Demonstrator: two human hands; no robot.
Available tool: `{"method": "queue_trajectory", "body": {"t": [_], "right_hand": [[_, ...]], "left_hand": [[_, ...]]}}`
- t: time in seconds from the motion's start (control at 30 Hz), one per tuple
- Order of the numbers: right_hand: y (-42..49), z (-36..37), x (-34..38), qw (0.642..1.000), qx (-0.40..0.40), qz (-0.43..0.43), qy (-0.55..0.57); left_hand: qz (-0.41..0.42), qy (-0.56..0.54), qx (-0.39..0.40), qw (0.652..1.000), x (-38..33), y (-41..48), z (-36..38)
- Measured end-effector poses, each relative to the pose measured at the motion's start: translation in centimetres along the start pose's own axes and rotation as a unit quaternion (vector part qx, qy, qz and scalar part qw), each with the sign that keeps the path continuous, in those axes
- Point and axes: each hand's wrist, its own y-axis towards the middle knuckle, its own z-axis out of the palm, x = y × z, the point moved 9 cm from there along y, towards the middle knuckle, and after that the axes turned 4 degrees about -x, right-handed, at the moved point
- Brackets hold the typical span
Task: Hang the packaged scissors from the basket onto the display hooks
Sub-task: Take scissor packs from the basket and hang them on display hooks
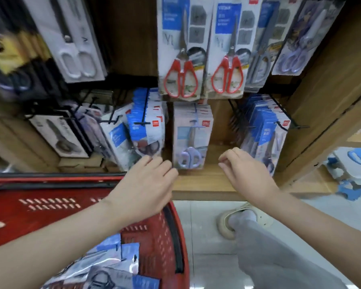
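Observation:
A red basket (161, 236) sits at the lower left, and several packaged scissors (111, 265) lie in its near corner. My left hand (146, 184) hovers above the basket's far rim with loosely curled fingers and holds nothing. My right hand (244, 170) hangs over the wooden shelf edge, fingers loosely curled and empty. Between the two hands a stack of purple-handled scissors packs (191, 140) hangs on a lower hook. Left of it, a black hook (142, 123) carries blue-and-white packs.
Two packs of red-handled scissors (180, 59) hang on the upper row, with white-handled ones (75, 42) to the left. More blue packs (265, 130) hang at the right. A wooden shelf board (202, 184) runs below the hooks. My shoe (236, 222) rests on the pale floor.

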Motion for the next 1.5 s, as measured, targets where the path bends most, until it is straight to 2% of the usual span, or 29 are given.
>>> {"method": "queue_trajectory", "body": {"t": [0.1, 0.23, 0.33, 0.4, 0.47, 0.6, 0.73, 0.9, 1.0, 1.1, 1.2, 1.37, 1.5], "right_hand": [[-0.1, -0.7, 8.0, 0.991, -0.066, -0.088, 0.071], [-0.4, 1.6, 18.3, 0.972, -0.052, -0.157, 0.166], [-1.3, 6.4, 25.1, 0.961, 0.047, -0.189, 0.197], [-2.6, 11.3, 28.4, 0.945, 0.162, -0.194, 0.207], [-4.1, 16.6, 30.3, 0.931, 0.258, -0.192, 0.171], [-7.5, 26.2, 30.1, 0.891, 0.42, -0.099, 0.142], [-11.4, 32.3, 28.6, 0.857, 0.498, -0.049, 0.119], [-16.3, 35.8, 26.6, 0.818, 0.566, 0.01, 0.098], [-17.9, 36.6, 25.8, 0.817, 0.566, 0.043, 0.103], [-17.8, 36.8, 25.5, 0.823, 0.555, 0.06, 0.106], [-17.4, 37.0, 25.3, 0.819, 0.56, 0.059, 0.11], [-14.5, 35.4, 25.1, 0.84, 0.535, 0.032, 0.087], [-11.2, 33.2, 24.6, 0.865, 0.492, 0.026, 0.092]], "left_hand": [[-0.061, -0.012, 0.054, 0.997, 3.6, -7.9, 0.5], [-0.142, -0.023, 0.117, 0.983, 7.5, -18.3, 2.9], [-0.178, -0.032, 0.182, 0.967, 9.0, -24.8, 5.7], [-0.215, -0.056, 0.232, 0.947, 9.8, -28.3, 8.0], [-0.245, -0.083, 0.287, 0.922, 10.2, -31.2, 11.1], [-0.261, -0.173, 0.376, 0.872, 9.4, -34.9, 17.4], [-0.273, -0.25, 0.436, 0.82, 7.3, -36.9, 21.9], [-0.231, -0.28, 0.462, 0.809, 4.2, -40.2, 25.2], [-0.23, -0.289, 0.494, 0.787, 2.4, -43.5, 27.6], [-0.225, -0.305, 0.468, 0.798, 2.3, -42.3, 27.0], [-0.238, -0.325, 0.466, 0.787, 2.3, -41.6, 27.3], [-0.265, -0.423, 0.491, 0.714, 1.8, -41.7, 26.4], [-0.278, -0.424, 0.496, 0.705, 3.3, -40.6, 23.7]]}}
